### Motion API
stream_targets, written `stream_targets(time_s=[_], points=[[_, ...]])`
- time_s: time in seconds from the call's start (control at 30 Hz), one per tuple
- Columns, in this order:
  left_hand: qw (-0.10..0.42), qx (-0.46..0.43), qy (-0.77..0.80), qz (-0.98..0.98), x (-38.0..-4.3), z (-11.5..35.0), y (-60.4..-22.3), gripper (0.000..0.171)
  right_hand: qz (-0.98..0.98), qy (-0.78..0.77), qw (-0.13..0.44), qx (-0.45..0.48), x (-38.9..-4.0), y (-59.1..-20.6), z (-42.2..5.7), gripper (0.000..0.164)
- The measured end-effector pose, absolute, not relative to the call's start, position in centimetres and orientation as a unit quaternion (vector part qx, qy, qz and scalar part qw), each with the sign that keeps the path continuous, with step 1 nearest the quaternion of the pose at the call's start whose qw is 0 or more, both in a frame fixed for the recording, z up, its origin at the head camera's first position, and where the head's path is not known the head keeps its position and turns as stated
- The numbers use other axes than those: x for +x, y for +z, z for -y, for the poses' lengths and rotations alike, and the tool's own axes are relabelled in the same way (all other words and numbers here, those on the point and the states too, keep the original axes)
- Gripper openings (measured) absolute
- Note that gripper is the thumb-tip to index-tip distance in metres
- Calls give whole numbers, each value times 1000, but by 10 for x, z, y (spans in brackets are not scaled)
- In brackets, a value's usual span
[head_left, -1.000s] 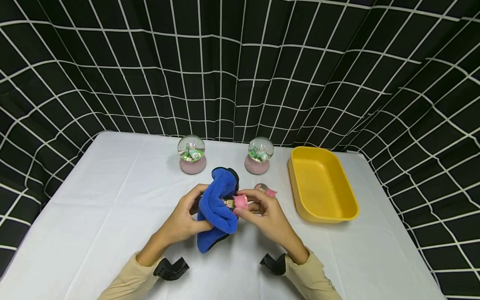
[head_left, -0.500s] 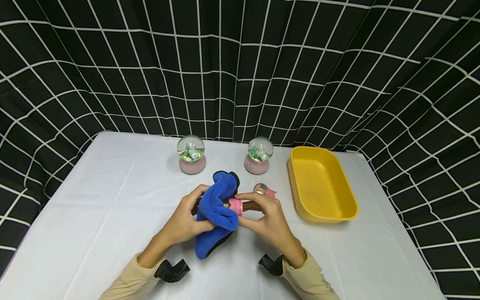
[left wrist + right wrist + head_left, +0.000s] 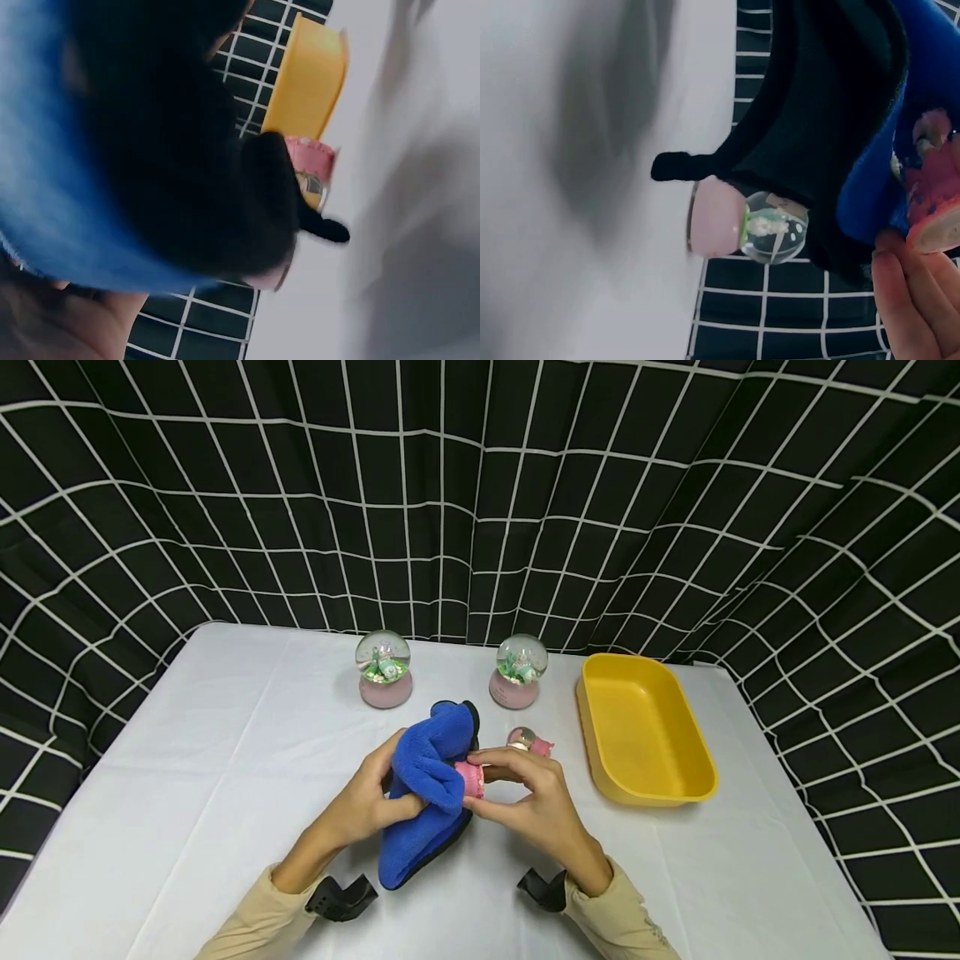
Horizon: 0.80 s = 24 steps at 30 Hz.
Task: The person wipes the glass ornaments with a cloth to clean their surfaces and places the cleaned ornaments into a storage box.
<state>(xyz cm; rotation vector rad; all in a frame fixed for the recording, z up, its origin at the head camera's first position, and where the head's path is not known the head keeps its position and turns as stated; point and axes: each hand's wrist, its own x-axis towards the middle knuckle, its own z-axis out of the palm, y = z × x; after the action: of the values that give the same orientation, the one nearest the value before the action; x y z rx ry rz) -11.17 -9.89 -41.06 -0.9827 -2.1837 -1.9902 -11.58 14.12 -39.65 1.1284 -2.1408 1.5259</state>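
Pink ornament [image 3: 471,779] pinched by right hand [image 3: 546,800], seemingly partly inside cloth [image 3: 430,768] left hand [image 3: 366,799] grips.

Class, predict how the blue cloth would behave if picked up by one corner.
The cloth would probably droop, since it bends in soft folds in the left hand. Its fuzzy-looking surface would likely resist slipping.

Cloth [image 3: 429,768]: blue one face, black the other, black edging. Held figurine [image 3: 472,779]: pink base, pale underside. First snow globe [image 3: 385,689] and second snow globe [image 3: 514,689], tabletop's far edge: pale pink bases, green-and-white contents. Tub [image 3: 652,735], toward far right corner: solid yellow. Tabletop [image 3: 187,760]: plain white. Curtain [image 3: 420,468], beyond far edge: black, white grid. Sleeves [image 3: 251,922], near edge: beige.
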Motion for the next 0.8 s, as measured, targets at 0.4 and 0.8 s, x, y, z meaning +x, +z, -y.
stream_targets(time_s=[0.4,0.8], points=[[-4,-321,-625,711,-111,100,-405,50,729,519,168,413,-116,-398,-141,42],[37,-331,-642,691,-112,103,-405,34,721,506,184,437,-118,-397,-138,45]])
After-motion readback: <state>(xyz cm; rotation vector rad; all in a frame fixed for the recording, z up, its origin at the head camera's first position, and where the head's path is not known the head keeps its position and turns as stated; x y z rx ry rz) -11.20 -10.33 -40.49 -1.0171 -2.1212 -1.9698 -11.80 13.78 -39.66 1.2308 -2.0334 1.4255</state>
